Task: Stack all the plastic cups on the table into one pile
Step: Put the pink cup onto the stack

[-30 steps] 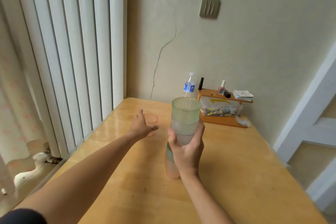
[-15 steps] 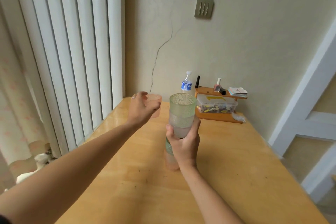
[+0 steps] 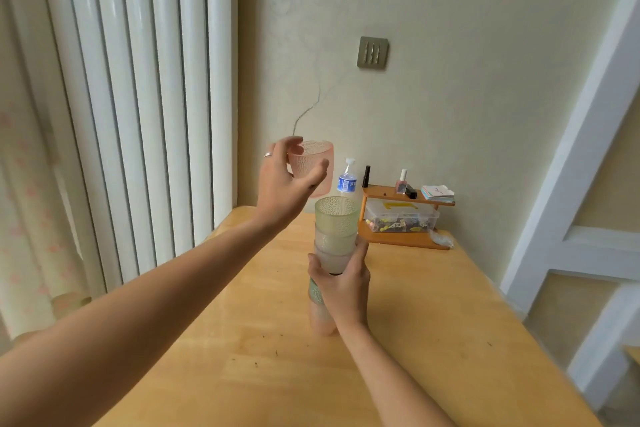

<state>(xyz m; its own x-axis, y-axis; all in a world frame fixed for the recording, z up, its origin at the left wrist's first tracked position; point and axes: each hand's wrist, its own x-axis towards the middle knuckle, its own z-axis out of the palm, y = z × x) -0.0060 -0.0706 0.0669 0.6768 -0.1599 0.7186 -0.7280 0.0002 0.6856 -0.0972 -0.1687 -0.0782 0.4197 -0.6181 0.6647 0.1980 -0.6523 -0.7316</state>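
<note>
A pile of nested plastic cups (image 3: 335, 236) stands upright on the wooden table (image 3: 433, 340), green cups at the top, a clear one in the middle, a pink one at the bottom. My right hand (image 3: 341, 284) is wrapped around the pile's middle from the near side. My left hand (image 3: 285, 184) holds a pink textured cup (image 3: 317, 158) in the air, upright, above and slightly left of the pile's open top. The two are apart.
At the table's far edge against the wall stand a water bottle (image 3: 347, 180) and a small orange shelf (image 3: 398, 215) with nail polish, cards and a clear box. White vertical radiator pipes (image 3: 138, 97) run along the left side.
My left hand took hold of the pink cup on the table and lifted it up and right, toward the top of the pile. My right hand kept its grip on the pile.
</note>
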